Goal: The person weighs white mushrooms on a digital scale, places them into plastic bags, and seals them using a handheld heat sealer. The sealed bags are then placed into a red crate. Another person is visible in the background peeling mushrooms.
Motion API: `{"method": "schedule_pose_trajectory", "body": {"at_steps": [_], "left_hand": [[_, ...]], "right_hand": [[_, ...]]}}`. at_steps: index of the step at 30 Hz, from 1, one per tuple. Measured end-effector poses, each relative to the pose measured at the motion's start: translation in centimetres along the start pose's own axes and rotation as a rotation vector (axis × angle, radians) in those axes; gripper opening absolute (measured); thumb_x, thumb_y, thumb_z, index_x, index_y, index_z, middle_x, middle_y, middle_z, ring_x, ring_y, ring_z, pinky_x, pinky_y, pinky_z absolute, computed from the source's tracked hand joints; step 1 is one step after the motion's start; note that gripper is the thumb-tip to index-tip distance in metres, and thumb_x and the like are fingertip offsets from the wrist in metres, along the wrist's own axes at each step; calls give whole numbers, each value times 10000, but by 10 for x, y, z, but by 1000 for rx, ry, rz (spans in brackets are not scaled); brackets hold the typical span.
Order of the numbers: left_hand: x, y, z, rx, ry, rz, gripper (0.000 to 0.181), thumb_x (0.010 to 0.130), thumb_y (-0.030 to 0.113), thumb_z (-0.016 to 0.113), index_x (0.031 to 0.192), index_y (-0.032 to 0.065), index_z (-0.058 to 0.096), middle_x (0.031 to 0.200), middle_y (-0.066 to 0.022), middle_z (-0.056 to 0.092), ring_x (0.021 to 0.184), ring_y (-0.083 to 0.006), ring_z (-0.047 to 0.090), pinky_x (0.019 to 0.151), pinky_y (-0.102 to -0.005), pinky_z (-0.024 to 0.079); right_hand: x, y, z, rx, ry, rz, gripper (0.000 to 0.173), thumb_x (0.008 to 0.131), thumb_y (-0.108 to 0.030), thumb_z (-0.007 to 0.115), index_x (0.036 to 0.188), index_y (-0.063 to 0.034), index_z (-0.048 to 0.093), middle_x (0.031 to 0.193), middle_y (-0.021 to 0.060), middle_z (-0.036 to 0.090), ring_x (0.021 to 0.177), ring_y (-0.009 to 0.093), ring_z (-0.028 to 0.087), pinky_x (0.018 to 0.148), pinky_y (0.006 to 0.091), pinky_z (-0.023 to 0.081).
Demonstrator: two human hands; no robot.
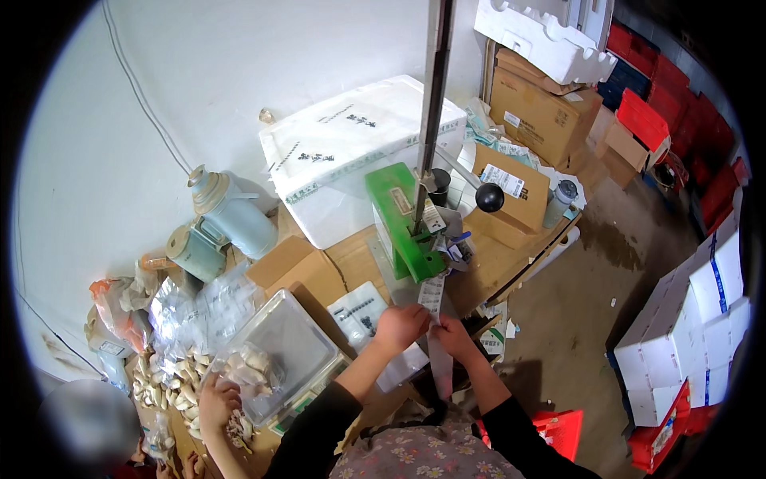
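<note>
A long strip of printed labels (431,295) hangs from the front of a green hand press (398,215) with a ball-ended lever. My left hand (400,326) pinches the strip's left edge just below the press, and my right hand (453,336) grips it from the right, close beside the left. The strip's lower end (441,371) dangles below both hands. Left of my forearm, a co-worker's hand (219,400) rests by a bag of mushrooms (251,368) on a clear plastic tray (293,341). A white printed plastic bag (383,353) lies under my left wrist.
A large white foam box (359,143), thermos jugs (233,209) and an open cardboard box (293,263) stand behind. Loose mushrooms (170,380) are heaped at left, near another person's head (90,425). A cardboard box (502,191) and a bottle (561,200) stand at right.
</note>
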State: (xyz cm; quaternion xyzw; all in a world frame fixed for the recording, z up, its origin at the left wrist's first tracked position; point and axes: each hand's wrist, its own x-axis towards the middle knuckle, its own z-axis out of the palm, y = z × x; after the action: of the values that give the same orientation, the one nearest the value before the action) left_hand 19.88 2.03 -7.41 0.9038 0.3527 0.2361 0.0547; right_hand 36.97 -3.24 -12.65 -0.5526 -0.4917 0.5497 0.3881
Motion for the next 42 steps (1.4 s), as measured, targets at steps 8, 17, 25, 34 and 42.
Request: {"method": "schedule_pose_trajectory", "body": {"at_steps": [8, 17, 25, 34, 42], "left_hand": [[-7, -5, 1, 15, 33, 34, 184, 720, 200, 659, 889, 127, 661, 813, -16, 628, 624, -221, 622, 527, -340, 498], [-28, -5, -37, -93, 361, -397, 84, 716, 147, 669, 789, 108, 681, 758, -44, 654, 624, -260, 626, 529, -345, 489], [-119, 22, -16, 44, 164, -127, 198, 708, 155, 674, 903, 120, 664, 881, -31, 667, 603, -212, 617, 516, -340, 477], [-165, 29, -11, 81, 198, -46, 249, 660, 120, 657, 908, 129, 653, 894, 9, 666, 615, -172, 629, 528, -301, 489], [-182, 28, -10, 9, 213, -244, 229, 638, 140, 636, 865, 119, 630, 822, -16, 638, 619, -207, 627, 513, -333, 501]], "right_hand": [[-6, -22, -4, -132, -82, -20, 238, 833, -120, 502, 1003, 10, 608, 858, 184, 643, 796, 283, 626, 742, 364, 480], [-14, -9, -28, -839, 482, -139, 333, 817, -173, 618, 1085, 18, 568, 954, 201, 643, 869, 345, 628, 757, 398, 488], [-30, -20, 25, 198, -152, 545, 222, 862, -264, 651, 879, -43, 647, 703, 11, 599, 613, 113, 553, 534, 257, 428], [-21, 10, 57, -27, -253, 385, 151, 823, -165, 690, 861, -30, 634, 682, -6, 574, 587, 81, 510, 505, 223, 396], [43, 64, 82, -148, 17, -11, 186, 808, -71, 683, 949, -7, 579, 779, 15, 607, 688, 92, 551, 622, 247, 452]]}}
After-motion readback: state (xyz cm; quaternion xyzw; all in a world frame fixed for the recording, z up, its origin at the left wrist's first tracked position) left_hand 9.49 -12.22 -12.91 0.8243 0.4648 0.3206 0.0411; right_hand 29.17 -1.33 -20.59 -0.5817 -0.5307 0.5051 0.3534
